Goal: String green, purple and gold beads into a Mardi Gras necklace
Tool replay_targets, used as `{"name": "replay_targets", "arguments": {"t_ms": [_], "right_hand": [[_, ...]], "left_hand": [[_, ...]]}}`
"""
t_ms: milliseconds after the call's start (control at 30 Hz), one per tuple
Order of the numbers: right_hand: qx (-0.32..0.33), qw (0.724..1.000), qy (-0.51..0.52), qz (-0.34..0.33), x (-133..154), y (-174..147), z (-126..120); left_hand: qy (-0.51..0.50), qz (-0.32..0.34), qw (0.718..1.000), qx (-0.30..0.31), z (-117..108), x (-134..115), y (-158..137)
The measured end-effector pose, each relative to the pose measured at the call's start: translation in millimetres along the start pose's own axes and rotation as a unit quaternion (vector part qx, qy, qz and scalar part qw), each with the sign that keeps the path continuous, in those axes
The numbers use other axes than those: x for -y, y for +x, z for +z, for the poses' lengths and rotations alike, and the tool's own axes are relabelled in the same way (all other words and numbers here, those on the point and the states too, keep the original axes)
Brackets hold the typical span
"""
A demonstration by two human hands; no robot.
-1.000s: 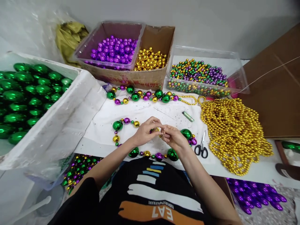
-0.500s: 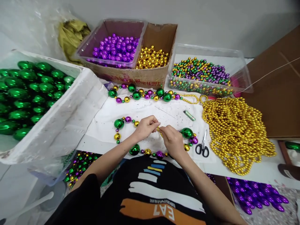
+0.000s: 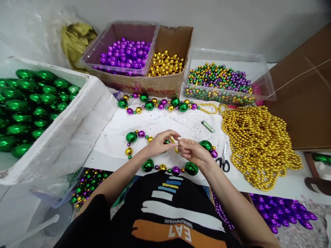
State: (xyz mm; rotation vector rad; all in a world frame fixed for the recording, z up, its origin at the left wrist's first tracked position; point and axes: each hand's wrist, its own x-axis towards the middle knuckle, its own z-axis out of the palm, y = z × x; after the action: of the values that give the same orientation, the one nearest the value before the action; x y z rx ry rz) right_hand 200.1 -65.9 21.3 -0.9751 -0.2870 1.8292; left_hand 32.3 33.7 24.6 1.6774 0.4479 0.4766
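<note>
A strand of green, purple and gold beads (image 3: 148,165) lies in a loop on the white cloth, running round beneath my hands. My left hand (image 3: 162,143) is closed in a pinch, with a thin pale string across its fingers. Right beside it, the curled fingers of my right hand (image 3: 192,151) pinch at the same string. Short gold beads (image 3: 176,150) show between the hands, partly hidden by the fingers. To the right of my right hand are black-handled scissors (image 3: 223,162). A green lighter (image 3: 208,126) and a thin needle-like rod (image 3: 181,123) lie beyond the hands.
A finished-looking bead strand (image 3: 149,105) stretches across the back of the cloth. Gold bead chains (image 3: 258,144) are heaped at right. Behind stand a cardboard box (image 3: 144,84) and a clear bin (image 3: 270,82) of small beads. A white box (image 3: 99,106) with large green beads is at left.
My right hand has turned and shifted slightly right and down, uncovering a large green bead. My left hand's fingers have spread a little, and pale string now shows at them.
</note>
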Motion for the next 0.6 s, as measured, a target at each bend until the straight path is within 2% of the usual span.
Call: {"name": "replay_targets", "arguments": {"t_ms": [100, 167, 267, 433, 533, 600], "right_hand": [[-0.007, 0.999, 0.035, -0.01, -4.7, 2.0, -1.3], [0.002, 0.999, 0.053, -0.003, -6.5, 2.4, -1.4], [0.023, 0.996, 0.086, 0.016, -7.2, 1.9, 0.2], [0.025, 0.992, 0.121, 0.034, -9.0, 1.9, 6.3], [0.016, 0.993, 0.113, 0.03, -11.2, 2.2, 9.9], [0.005, 0.996, 0.085, 0.008, -12.0, 1.9, 11.6]], "left_hand": [[0.049, 0.071, 0.995, -0.042, 7.4, 5.1, -0.2], [0.048, 0.092, 0.992, -0.07, 11.2, 5.3, -0.5], [0.026, 0.076, 0.991, -0.105, 13.6, 2.3, -1.2], [0.013, 0.068, 0.99, -0.12, 13.5, -0.7, -1.4], [0.006, 0.072, 0.989, -0.127, 12.3, -2.1, -1.0], [0.011, 0.052, 0.991, -0.121, 10.7, -4.9, -0.8]]}}
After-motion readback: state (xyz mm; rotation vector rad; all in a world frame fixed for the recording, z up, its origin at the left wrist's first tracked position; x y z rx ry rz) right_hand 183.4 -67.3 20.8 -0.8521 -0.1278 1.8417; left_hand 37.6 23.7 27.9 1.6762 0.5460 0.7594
